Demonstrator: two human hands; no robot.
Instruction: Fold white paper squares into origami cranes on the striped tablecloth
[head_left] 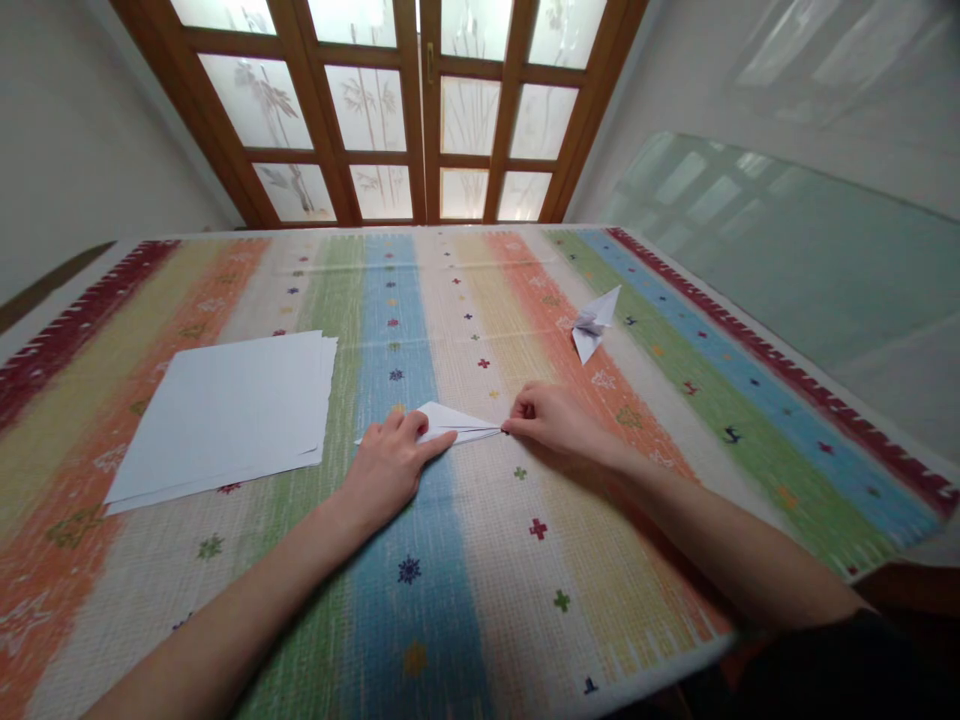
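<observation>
A white sheet of paper folded into a narrow, pointed kite shape (442,422) lies on the striped tablecloth in front of me. My left hand (394,450) holds its wide left end down, thumb along the near layer and the other fingers curled over the top. At the sharp right tip, my right hand (547,418) pinches the paper between thumb and bent fingers. A thin slit between the folded layers runs toward that tip. Beyond my right hand sits a finished-looking folded paper crane (594,322), touched by neither hand.
A stack of white paper sheets (232,410) with uneven edges lies left of my left hand. The tablecloth (450,620) has coloured stripes and small printed figures. Wooden doors with frosted panes (424,110) stand behind the table, and a pale glass panel (795,250) leans along the right wall.
</observation>
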